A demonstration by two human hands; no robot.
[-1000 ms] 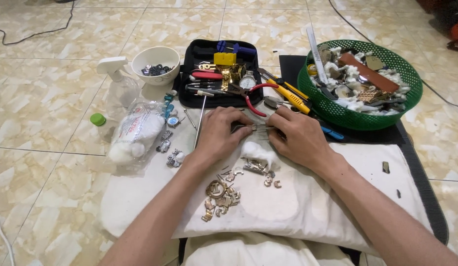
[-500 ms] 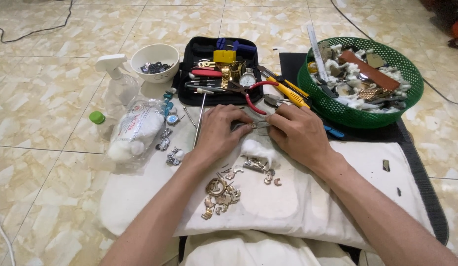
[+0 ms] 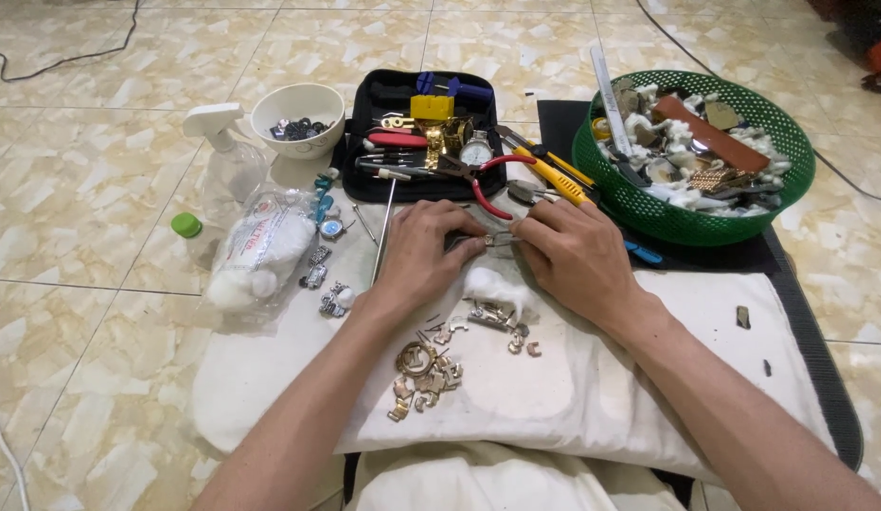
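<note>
While both forearms stretch out over a white cloth [image 3: 649, 378] spread on the tiled floor, the left hand [image 3: 423, 254] and the right hand [image 3: 575, 257] meet at a small metal part [image 3: 500, 240], thin and silvery, pinched between the fingertips of both. It sits just above the cloth's far edge, between the two hands. The fingers of each hand are curled in close, thumbs tucked under, knuckles up and the backs of the hands facing the camera; how tightly each grips is hidden by the fingers themselves.

Just below the hands lies a fluffy tuft of cotton [image 3: 497, 284], soft and ragged, and beside it short, shiny watch-band links [image 3: 426, 374], gold-toned and curved, are scattered in a loose heap on the cloth. Near the left hand a clear plastic bag of cotton [image 3: 265, 251] lies crumpled on the floor, with a clear spray bottle [image 3: 227, 161] and a round white bowl [image 3: 298, 118] beyond it. A black zip case [image 3: 364, 180] lies open behind the hands, holding tools; red-handled pliers [image 3: 492, 185] rest at its edge. To the right stands a round green plastic basket [image 3: 696, 222] of mesh weave, filled with cotton and odd parts.
</note>
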